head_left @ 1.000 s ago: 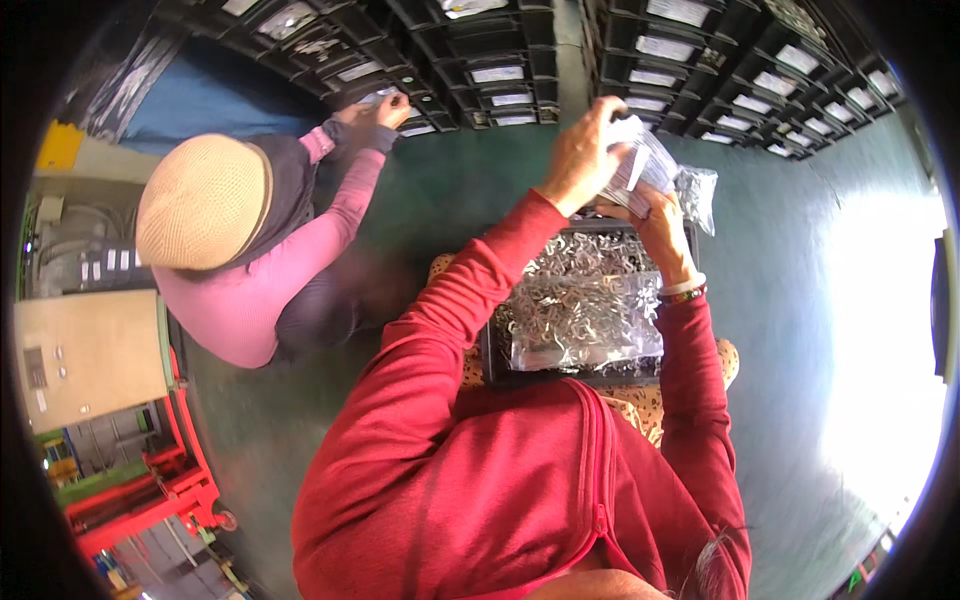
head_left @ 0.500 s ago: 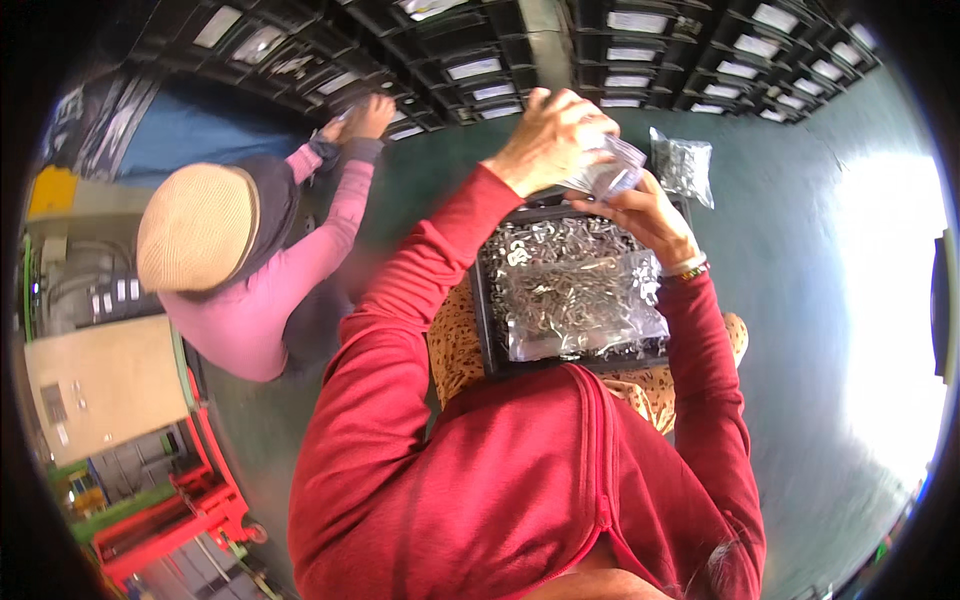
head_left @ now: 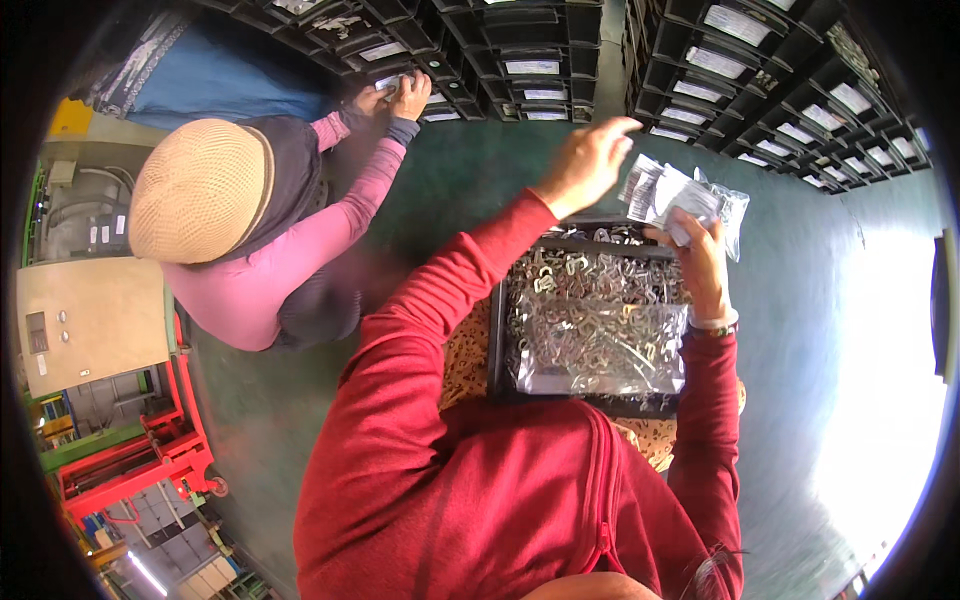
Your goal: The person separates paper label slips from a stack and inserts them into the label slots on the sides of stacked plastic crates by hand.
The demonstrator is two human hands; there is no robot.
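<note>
At the far right corner of the black tray (head_left: 497, 345), the right hand (head_left: 700, 250) is holding printed slips (head_left: 648, 190), its grip closing narrowly on them. Change noted: the left hand (head_left: 588, 165) is now hanging apart from the slips, no longer touching them, so the right is bearing the stack alone. Left fingers are curling partly; cannot tell whether they are hiding anything. Metal pieces (head_left: 560, 270) and a clear bag (head_left: 605, 350) are filling the tray.
</note>
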